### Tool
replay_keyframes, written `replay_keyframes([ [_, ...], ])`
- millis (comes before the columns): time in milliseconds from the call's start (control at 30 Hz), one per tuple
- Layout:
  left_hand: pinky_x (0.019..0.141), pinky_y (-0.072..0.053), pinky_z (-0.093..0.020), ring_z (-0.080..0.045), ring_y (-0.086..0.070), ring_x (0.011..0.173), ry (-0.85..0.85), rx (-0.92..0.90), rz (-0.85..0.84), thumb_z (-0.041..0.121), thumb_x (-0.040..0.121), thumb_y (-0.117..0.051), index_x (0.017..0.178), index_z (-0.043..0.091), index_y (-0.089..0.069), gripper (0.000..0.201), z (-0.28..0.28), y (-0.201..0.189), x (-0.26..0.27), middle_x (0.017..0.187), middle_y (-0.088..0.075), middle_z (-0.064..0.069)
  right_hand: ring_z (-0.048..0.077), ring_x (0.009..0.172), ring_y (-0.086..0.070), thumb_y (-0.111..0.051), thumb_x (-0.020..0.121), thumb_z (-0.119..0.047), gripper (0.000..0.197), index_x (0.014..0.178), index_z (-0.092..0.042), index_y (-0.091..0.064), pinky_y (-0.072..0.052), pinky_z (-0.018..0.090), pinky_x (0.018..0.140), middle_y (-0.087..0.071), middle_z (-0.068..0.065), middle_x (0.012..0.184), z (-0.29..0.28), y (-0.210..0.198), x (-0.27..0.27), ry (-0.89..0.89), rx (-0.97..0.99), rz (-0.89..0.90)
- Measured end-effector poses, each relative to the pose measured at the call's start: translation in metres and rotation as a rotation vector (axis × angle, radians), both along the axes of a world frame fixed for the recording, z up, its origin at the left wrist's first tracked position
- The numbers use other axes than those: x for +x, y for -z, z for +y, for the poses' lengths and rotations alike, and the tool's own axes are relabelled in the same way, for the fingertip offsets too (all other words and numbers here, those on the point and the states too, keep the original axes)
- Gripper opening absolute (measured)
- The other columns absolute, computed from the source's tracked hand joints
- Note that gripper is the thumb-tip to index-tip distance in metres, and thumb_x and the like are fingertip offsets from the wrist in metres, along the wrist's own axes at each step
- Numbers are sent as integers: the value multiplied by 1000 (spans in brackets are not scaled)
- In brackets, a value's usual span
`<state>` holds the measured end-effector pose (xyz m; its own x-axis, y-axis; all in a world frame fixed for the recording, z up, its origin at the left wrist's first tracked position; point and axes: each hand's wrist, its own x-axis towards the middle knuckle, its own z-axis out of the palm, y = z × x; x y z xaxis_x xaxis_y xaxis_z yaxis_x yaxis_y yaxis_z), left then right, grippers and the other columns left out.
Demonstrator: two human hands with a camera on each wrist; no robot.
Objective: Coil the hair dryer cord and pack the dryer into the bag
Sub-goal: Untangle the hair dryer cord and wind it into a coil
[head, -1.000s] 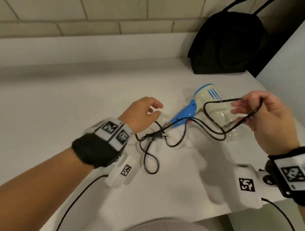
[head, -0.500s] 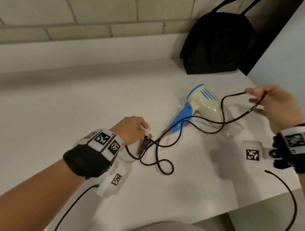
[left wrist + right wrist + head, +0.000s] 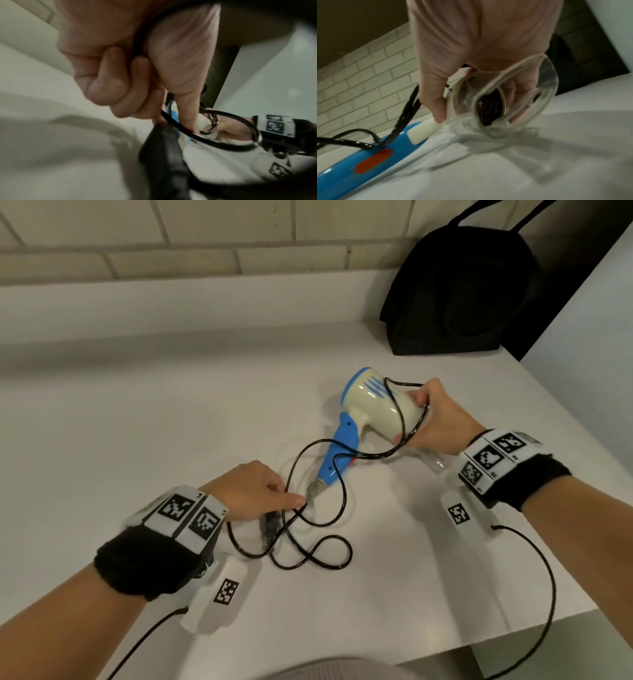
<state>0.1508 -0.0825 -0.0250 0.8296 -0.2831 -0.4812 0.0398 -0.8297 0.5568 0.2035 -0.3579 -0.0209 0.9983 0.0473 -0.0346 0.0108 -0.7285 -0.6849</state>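
The hair dryer [image 3: 375,409], cream-bodied with a blue handle and a clear nozzle, is lying on its side; its black cord [image 3: 310,542] is looped over the body and trailed in loose curls beyond the handle's end; the black bag [image 3: 459,285] is standing upright, well behind the dryer.

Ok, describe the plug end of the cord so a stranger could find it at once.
Start at the white counter, then find the left hand near its front. The plug lies just below that hand's fingers, among loose black cord loops. It is the one thick, blunt black lump; everything around it is thin cord.
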Motion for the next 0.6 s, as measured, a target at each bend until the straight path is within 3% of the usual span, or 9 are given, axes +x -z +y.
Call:
replay_keyframes([
  [100, 55, -29, -21, -9, -38, 53, 44, 2, 36, 56, 71, -59, 52, 20, -53, 41, 7, -10, -5, 55, -44, 4, 32, 100, -57, -79, 55, -7, 61, 76, -27, -26, -47, 45, 89, -56, 5, 109, 18, -1, 14, -144, 50, -25],
  [200, 47, -31, -14, -4, -34, 42, -33, -262, 51, 65, 62, -58, 52, 23, -57, 44, 14, -17, -12, 43, -42, 10, 25, 101, -56, -80, 55, -6, 60, 83, -18, -28, -46, 33, 86, -53, 0, 111, 31, 5, 29, -200, 53, -21],
  [300, 45, -38, -12, -3, -43, 44, -280, -612, 39, 39, 79, -54, 59, 19, -57, 28, 16, -18, -13, 50, -51, 8, 18, 100, -52, -79, 59, -9, 58, 87, -12, -28, -39, 24, 82, -51, -4, 115, 40, 11, 39, -181, 70, -12],
  [367, 46, -44, -15, -6, -49, 52, -399, -751, 37, 31, 79, -50, 65, 17, -59, 22, 14, -18, -13, 56, -61, 6, 17, 101, -51, -78, 61, -12, 56, 86, -13, -28, -37, 22, 82, -50, -7, 114, 42, 14, 43, -173, 75, -10],
  [433, 50, -49, -16, -8, -52, 55, -454, -801, -14, 35, 76, -49, 66, 17, -57, 22, 10, -16, -13, 54, -63, 5, 18, 104, -51, -77, 64, -16, 50, 82, -20, -30, -38, 24, 84, -51, -6, 116, 40, 14, 48, -183, 62, 9],
  [533, 57, -54, -17, -5, -58, 50, -570, -851, -115, 29, 88, -43, 66, 18, -55, 28, 5, -14, -12, 49, -57, 8, 21, 102, -56, -67, 76, -22, 33, 70, -30, -36, -44, 37, 94, -57, 0, 105, 34, 1, 53, -161, 75, -1],
  [600, 57, -52, -22, -5, -55, 46, -627, -877, -160, 27, 92, -39, 68, 19, -54, 30, 2, -12, -11, 43, -53, 10, 18, 84, -59, -56, 86, -19, 26, 67, -26, -41, -46, 31, 80, -60, 11, 94, 30, -24, 47, -118, 147, -44],
])
